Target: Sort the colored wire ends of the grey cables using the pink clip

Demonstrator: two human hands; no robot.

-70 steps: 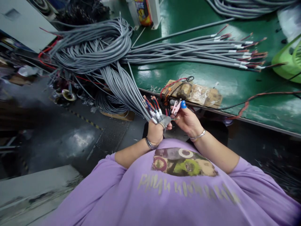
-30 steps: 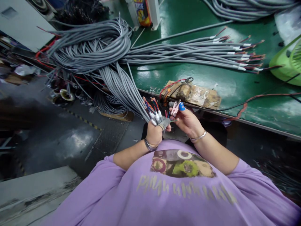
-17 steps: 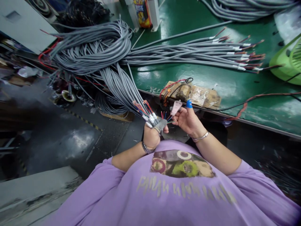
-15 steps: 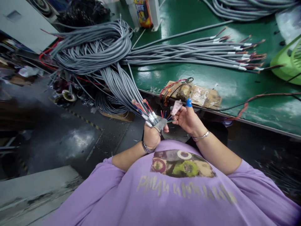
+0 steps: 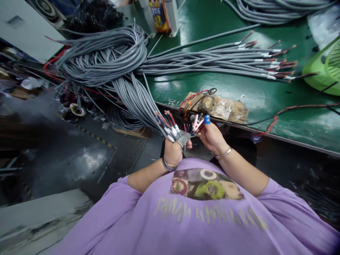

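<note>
My left hand is closed around the ends of several grey cables, its thumb wrapped in a grey cover. White collars and bare coloured wires stick up past that fist. One cable's end fans out red, blue and green wires to the right of the thumb. Close beside these wires, my right hand pinches a pale pink clip-like piece with two spread arms. A blue cover sits on the right thumb. Whether the pink piece touches a wire I cannot tell.
On the green bench lie a large grey cable coil and a row of stripped cable ends. A worn wooden block with cords rests at its front edge. A green plastic fan-like object stands at right.
My right hand has shifted slightly left, and the pink piece has turned so its two arms now show. The left hand keeps its hold on the cables, a little further right.
</note>
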